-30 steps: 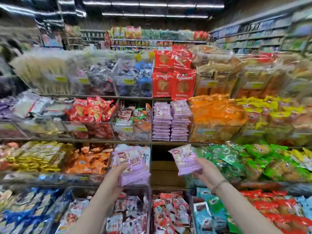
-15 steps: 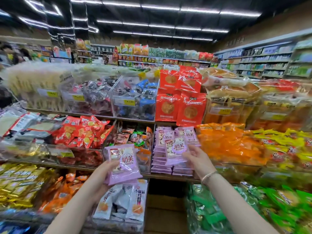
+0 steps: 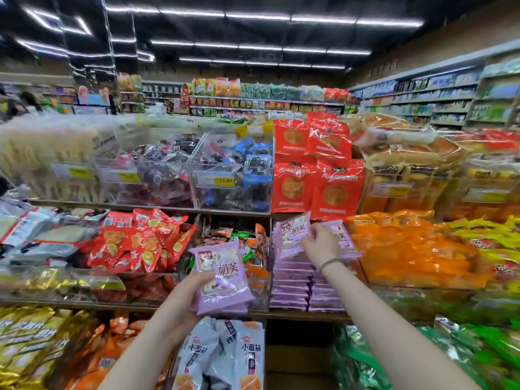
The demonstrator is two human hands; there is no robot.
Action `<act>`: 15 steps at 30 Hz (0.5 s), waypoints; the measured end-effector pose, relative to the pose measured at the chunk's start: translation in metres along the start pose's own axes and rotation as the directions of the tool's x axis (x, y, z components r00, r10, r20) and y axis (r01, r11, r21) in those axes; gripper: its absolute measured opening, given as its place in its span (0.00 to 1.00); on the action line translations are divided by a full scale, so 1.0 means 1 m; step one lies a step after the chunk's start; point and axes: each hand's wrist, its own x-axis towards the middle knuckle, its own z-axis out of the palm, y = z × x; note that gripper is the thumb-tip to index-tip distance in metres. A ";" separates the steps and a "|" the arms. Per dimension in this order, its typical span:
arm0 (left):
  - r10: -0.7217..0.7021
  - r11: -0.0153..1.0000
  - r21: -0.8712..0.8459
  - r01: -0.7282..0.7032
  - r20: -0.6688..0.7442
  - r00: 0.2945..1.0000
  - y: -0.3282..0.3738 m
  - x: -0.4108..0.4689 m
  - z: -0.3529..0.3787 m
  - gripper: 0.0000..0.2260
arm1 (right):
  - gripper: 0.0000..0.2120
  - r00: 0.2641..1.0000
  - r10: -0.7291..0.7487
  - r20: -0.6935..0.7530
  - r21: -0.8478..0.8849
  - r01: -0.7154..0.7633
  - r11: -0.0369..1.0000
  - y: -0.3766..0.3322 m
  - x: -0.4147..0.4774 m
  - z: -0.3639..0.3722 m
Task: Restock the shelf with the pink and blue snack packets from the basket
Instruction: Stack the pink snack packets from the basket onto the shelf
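**Right grip (image 3: 319, 246) reaches the top of the pink stacks (image 3: 292, 288)**

Since half a second ago our right grip has moved up and in, from the front of the pink stacks to their top, and the pink packet (image 3: 294, 230) has come with it. We pinch that packet by its right edge, fingers curled over it, and it tilts above the left-hand stack. Whether it already touches the stack we cannot tell, since our hand hides its lower edge. A thin bracelet (image 3: 329, 263) sits on that wrist.

Our left grip (image 3: 183, 302) has risen only a little. It is clasped around a bundle of pink packets (image 3: 222, 277), thumb across the face of the top one. We hold the bundle in front of the clear bin (image 3: 239, 243), just left of the stacks and above the shelf's front edge.

The two pink stacks stand side by side at the front edge of the middle shelf (image 3: 295, 315). Red packets (image 3: 318, 178) stand on the tier above them, and orange packets (image 3: 408, 249) are heaped just to their right.
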 end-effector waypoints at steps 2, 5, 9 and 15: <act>-0.028 0.999 -0.017 0.028 0.030 0.999 0.000 0.010 -0.001 0.25 | 0.03 0.990 -0.126 -0.066 -0.204 0.110 0.973 0.006 -0.002 0.007; -0.040 0.999 -0.002 0.040 0.032 0.999 -0.004 0.024 0.004 0.20 | 0.15 0.968 -0.235 -0.084 -0.504 0.162 0.848 0.016 -0.004 0.010; -0.018 0.996 0.081 0.019 -0.015 1.000 -0.016 0.045 0.014 0.15 | 0.19 0.966 -0.248 -0.075 -0.555 0.166 0.815 0.025 -0.005 0.010; 0.050 0.974 0.224 -0.022 -0.119 0.992 -0.027 0.075 0.021 0.12 | 0.14 0.928 -0.371 -0.045 -0.498 0.301 0.814 0.015 -0.015 0.006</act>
